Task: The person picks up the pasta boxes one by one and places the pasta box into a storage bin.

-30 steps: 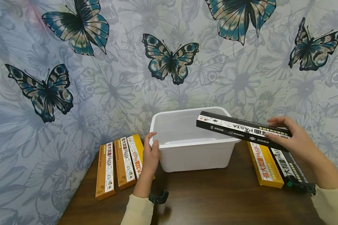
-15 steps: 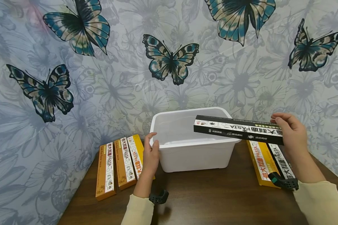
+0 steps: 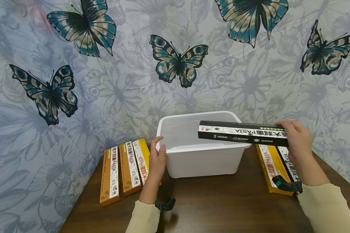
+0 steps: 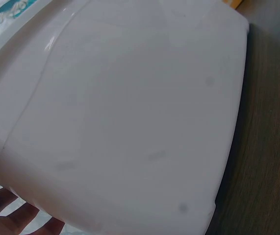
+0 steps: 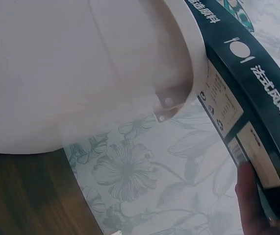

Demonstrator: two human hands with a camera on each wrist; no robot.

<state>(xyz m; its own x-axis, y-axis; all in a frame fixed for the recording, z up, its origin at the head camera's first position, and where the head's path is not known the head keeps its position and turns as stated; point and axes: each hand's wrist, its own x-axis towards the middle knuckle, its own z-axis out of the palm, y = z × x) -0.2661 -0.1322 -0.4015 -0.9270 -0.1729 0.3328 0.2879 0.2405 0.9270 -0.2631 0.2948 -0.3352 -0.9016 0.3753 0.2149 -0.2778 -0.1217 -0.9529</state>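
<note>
A white plastic tub point(image 3: 204, 163) stands in the middle of the table. My left hand point(image 3: 157, 160) grips its left rim, thumb on the near side; in the left wrist view its fingers point(image 4: 19, 215) show at the tub's edge. My right hand point(image 3: 298, 139) holds a long black pasta box point(image 3: 242, 133) by its right end. The box lies nearly level across the tub's opening and sticks out past the right rim. In the right wrist view the black box point(image 5: 247, 73) overlaps the tub's rim point(image 5: 193, 44), with a finger point(image 5: 250, 196) against its underside.
Orange pasta boxes point(image 3: 110, 174) and a yellow one point(image 3: 141, 158) lie on the table left of the tub. To its right lie a yellow box point(image 3: 269, 168) and another black box point(image 3: 290, 165), partly under my right arm. Butterfly-patterned wall covering point(image 3: 179, 61) stands close behind.
My right hand has moved left and its grip has shifted to the box's end. The black box has slid left and turned more level over the tub. My left hand keeps its place.
</note>
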